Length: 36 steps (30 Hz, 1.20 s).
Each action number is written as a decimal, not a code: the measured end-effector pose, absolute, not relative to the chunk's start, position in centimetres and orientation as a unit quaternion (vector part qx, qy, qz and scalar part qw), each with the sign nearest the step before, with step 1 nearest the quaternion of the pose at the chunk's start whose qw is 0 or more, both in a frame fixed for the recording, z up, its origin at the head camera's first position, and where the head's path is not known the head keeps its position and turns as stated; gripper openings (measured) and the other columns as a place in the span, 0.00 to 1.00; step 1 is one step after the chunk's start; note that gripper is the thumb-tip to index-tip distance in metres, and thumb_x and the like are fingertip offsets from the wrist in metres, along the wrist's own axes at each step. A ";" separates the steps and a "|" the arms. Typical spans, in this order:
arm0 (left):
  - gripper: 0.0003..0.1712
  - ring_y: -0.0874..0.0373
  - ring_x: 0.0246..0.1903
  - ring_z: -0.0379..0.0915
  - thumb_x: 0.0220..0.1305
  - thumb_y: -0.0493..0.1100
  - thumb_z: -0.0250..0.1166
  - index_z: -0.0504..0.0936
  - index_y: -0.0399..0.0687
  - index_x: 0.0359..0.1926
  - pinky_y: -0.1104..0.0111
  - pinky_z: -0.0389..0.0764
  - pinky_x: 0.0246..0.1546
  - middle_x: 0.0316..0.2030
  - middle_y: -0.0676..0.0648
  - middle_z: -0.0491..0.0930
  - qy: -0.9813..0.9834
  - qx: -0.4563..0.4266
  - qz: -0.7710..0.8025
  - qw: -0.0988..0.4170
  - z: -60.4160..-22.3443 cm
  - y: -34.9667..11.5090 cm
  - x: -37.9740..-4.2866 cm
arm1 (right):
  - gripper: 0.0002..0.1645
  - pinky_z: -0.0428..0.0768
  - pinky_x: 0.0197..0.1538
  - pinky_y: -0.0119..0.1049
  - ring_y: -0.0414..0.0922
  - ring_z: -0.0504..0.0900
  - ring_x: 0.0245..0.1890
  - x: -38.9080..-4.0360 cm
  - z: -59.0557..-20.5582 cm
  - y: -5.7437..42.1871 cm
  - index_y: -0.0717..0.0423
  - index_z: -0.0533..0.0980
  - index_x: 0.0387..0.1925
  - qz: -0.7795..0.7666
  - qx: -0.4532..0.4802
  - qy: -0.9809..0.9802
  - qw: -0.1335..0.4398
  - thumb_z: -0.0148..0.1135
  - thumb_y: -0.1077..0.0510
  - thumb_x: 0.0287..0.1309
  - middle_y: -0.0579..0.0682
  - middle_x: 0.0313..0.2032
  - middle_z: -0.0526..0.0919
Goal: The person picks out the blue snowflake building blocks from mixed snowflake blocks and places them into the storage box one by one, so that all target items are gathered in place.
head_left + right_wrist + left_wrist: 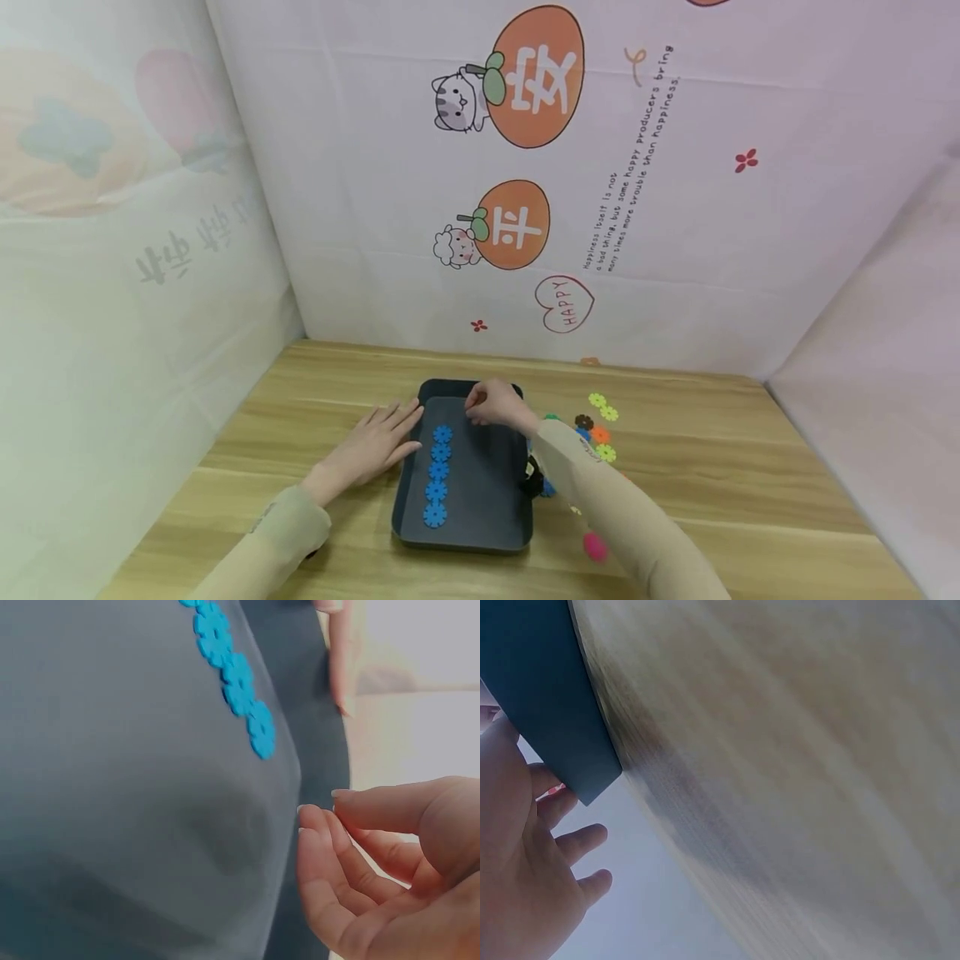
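Observation:
A dark grey tray [483, 533] lies lengthwise on the table. Along its left side runs a row of several blue flower-shaped plastic pieces [437, 492], linked edge to edge, also visible in the right wrist view as blue pieces [240, 682]. My left hand [378, 442] rests at the tray's left rim with fingers spread; in the left wrist view its fingers reach past the tray's corner. Over the far right part of the tray hovers my right hand [498, 404], fingers curled and the thumb close to the fingertips, with no piece visible in its fingers [319, 855].
Loose flower pieces in yellow, orange, brown, blue and green lie right of the tray, among them a yellow piece [605, 452] and an orange piece [600, 435]. A pink round item [595, 547] is near the right forearm. A printed cloth wall [675, 317] stands behind the wooden table [720, 467].

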<state>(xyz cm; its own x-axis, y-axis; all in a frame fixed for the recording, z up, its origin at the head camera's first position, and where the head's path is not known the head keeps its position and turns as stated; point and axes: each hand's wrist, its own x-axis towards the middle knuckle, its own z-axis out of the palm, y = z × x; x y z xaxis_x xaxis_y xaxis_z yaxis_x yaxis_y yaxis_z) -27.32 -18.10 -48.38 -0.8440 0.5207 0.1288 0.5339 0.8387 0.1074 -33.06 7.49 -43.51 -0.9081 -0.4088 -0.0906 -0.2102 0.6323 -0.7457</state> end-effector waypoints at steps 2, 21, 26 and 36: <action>0.36 0.38 0.73 0.57 0.76 0.60 0.48 0.59 0.46 0.76 0.39 0.59 0.71 0.76 0.43 0.57 -0.958 -0.275 -0.070 0.046 -48.4 -18.1 -27.3 | 0.04 0.87 0.39 0.38 0.52 0.88 0.35 -33.0 -43.1 8.4 0.64 0.82 0.37 -0.388 -0.172 0.897 0.123 0.64 0.65 0.62 0.57 0.34 0.87; 0.37 0.38 0.74 0.56 0.76 0.59 0.48 0.58 0.45 0.76 0.39 0.56 0.72 0.77 0.42 0.55 -0.958 -0.273 -0.075 0.036 -48.2 -17.9 -27.3 | 0.06 0.82 0.34 0.38 0.47 0.82 0.30 -29.9 -41.9 20.0 0.64 0.79 0.36 -0.359 -0.144 0.918 0.083 0.62 0.63 0.63 0.57 0.33 0.85; 0.36 0.37 0.74 0.56 0.76 0.58 0.49 0.58 0.45 0.76 0.39 0.56 0.72 0.77 0.42 0.56 -0.958 -0.273 -0.077 0.036 -48.1 -17.9 -27.3 | 0.06 0.79 0.31 0.33 0.41 0.78 0.29 -28.1 -42.7 22.4 0.63 0.79 0.36 -0.336 -0.133 0.929 0.085 0.63 0.62 0.62 0.54 0.33 0.84; 0.36 0.38 0.74 0.56 0.76 0.58 0.49 0.58 0.45 0.76 0.39 0.56 0.72 0.77 0.42 0.56 -0.959 -0.271 -0.074 0.033 -48.0 -17.8 -27.2 | 0.06 0.77 0.31 0.30 0.42 0.76 0.30 -25.9 -44.6 25.9 0.64 0.78 0.34 -0.342 -0.132 0.925 0.095 0.67 0.65 0.56 0.53 0.32 0.82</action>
<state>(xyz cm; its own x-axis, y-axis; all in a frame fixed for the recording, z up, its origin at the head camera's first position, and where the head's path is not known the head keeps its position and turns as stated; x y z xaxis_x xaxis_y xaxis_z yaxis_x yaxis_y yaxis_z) -27.23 -17.80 -48.03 -0.8506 0.5157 0.1027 0.5254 0.8417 0.1244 -25.92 25.92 -44.61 -0.9470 -0.3096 -0.0858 -0.1792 0.7307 -0.6588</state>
